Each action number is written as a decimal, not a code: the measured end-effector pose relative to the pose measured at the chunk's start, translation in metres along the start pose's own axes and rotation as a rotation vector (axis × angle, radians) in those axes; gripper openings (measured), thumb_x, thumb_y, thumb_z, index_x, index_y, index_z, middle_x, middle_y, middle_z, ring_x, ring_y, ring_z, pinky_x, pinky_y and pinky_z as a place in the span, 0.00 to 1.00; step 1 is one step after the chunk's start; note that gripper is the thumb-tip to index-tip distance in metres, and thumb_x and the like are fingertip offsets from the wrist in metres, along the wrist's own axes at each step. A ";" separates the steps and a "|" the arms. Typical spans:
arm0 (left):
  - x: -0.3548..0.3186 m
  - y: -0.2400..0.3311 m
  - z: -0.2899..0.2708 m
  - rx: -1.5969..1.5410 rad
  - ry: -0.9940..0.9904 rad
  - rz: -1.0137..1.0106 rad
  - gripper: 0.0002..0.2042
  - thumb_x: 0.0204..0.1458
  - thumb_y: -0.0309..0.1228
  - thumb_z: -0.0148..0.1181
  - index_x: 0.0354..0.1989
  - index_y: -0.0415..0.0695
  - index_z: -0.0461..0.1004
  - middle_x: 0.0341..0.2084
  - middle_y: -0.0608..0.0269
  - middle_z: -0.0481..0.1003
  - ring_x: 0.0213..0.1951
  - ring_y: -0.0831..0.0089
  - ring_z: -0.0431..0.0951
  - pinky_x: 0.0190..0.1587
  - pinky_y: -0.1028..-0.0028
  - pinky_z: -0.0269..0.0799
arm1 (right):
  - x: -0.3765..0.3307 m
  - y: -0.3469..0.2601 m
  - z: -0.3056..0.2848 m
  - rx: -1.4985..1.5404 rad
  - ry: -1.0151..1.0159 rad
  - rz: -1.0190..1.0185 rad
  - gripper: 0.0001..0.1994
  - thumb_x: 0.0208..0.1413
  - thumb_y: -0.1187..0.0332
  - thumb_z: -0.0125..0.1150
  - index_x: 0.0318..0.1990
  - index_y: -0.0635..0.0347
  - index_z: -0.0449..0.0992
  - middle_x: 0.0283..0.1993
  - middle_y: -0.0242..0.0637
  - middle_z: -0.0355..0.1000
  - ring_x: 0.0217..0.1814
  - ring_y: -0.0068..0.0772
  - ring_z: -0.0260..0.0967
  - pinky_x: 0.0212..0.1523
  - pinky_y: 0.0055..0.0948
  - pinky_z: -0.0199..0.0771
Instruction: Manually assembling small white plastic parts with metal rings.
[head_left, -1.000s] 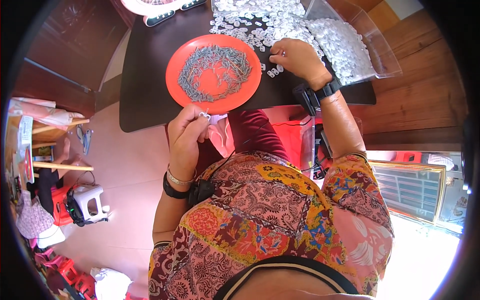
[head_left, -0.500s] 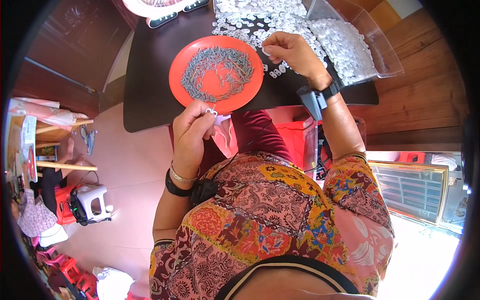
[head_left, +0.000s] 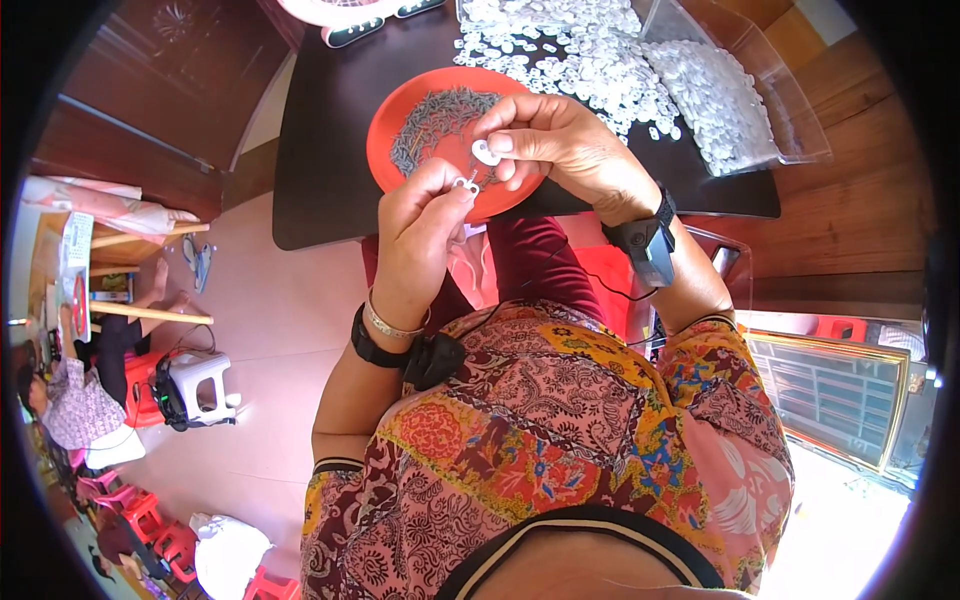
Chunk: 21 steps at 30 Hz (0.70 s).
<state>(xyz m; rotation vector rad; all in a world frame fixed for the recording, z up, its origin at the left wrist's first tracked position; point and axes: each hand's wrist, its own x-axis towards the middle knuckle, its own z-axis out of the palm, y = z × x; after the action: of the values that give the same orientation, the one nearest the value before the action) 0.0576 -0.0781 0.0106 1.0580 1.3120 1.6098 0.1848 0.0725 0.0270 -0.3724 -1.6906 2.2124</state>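
- I see my left hand (head_left: 425, 225) pinching a small bent metal clip (head_left: 467, 183) above the round orange plate (head_left: 400, 120).
- My right hand (head_left: 555, 145) pinches a small white plastic piece (head_left: 486, 154) just beyond the clip, almost touching it.

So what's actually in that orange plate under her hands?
The orange plate holds a heap of small grey metal pieces. The left hand and right hand, each pinching a small white piece, cover the plate's near side, so what lies there is hidden.
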 end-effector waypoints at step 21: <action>-0.006 -0.013 -0.001 -0.033 0.041 -0.053 0.07 0.55 0.28 0.48 0.27 0.38 0.68 0.15 0.71 0.62 0.19 0.84 0.59 0.23 0.82 0.54 | -0.013 0.009 0.026 -0.209 0.011 -0.093 0.07 0.55 0.73 0.63 0.39 0.65 0.77 0.33 0.29 0.75 0.35 0.16 0.70 0.37 0.17 0.72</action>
<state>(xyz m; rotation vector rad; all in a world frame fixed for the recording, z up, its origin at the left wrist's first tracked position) 0.0599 -0.0824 -0.0027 0.9668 1.3254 1.6162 0.1856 0.0421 0.0251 -0.3481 -1.8988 1.9717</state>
